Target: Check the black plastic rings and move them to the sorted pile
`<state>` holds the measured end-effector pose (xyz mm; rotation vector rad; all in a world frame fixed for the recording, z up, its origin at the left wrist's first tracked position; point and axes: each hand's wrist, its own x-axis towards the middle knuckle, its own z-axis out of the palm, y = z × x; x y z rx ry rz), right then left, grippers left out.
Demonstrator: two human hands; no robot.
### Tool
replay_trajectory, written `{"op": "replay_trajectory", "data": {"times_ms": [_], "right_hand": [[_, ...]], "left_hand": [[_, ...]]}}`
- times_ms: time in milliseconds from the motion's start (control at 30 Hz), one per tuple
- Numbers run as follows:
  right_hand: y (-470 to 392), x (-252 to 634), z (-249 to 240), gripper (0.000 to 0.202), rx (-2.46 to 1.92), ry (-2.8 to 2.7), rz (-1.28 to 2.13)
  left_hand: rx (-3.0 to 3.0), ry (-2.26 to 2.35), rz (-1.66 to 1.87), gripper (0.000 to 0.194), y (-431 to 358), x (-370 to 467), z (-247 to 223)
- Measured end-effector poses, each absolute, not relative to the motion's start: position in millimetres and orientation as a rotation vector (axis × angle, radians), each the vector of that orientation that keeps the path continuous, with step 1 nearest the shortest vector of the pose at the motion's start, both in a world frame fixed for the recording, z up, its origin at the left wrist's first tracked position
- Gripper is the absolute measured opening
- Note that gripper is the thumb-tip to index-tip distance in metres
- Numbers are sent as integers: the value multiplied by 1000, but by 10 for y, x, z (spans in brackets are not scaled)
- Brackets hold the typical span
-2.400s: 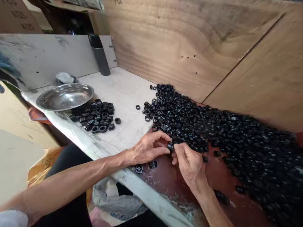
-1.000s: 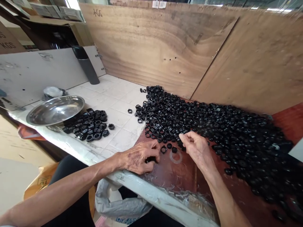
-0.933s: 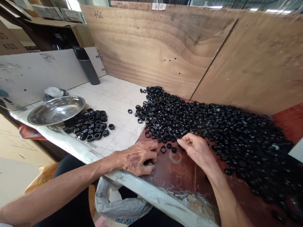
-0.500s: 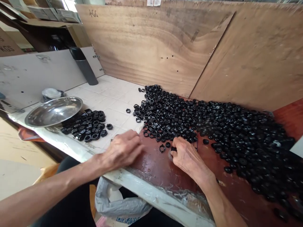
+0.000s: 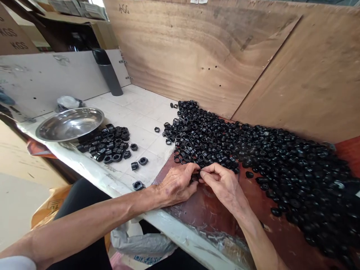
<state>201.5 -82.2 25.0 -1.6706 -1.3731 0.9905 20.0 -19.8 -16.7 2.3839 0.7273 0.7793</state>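
A person's two bare hands met over a dark red sheet (image 5: 213,213) on the desk (image 5: 150,112), at the near edge of a big heap (image 5: 213,138) of small black pieces. The left hand (image 5: 176,183), which had hung by the white tiles half a second earlier, had come in to join the right hand (image 5: 226,183), and the thumbs and forefingers of both were pinched on a small black part (image 5: 194,177), though the fingers covered most of it and its exact shape was hard to make out. Newly in view on the tiles, beyond the left forearm (image 5: 92,221), lay three loose pieces: a short cylinder (image 5: 135,165), a ring (image 5: 143,161) just beside it and another ring (image 5: 138,185) near the desk's front edge. They rested on the side of the small pile (image 5: 109,142) and the steel bowl (image 5: 70,125), well apart from the heap, which suggested that one round of handling had closed and the next had begun. The few pieces seen loose on the red sheet a moment before no longer showed, as the hands now occupied that spot
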Motion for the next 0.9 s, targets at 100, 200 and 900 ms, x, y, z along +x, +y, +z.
{"op": "replay_trajectory", "data": {"times_ms": [100,200,900], "right_hand": [[-834,1976,263,17,-1633,-1510,781],[-849,1971,260,19,-1588,-1559,648],[-897,1948,288,12,-1400,-1519,522]], "left_hand": [[2092,726,791,37,-173,200,-71],[1849,708,823,36,-152,203,9],[1284,543,909,46,-140,195,-31]]}}
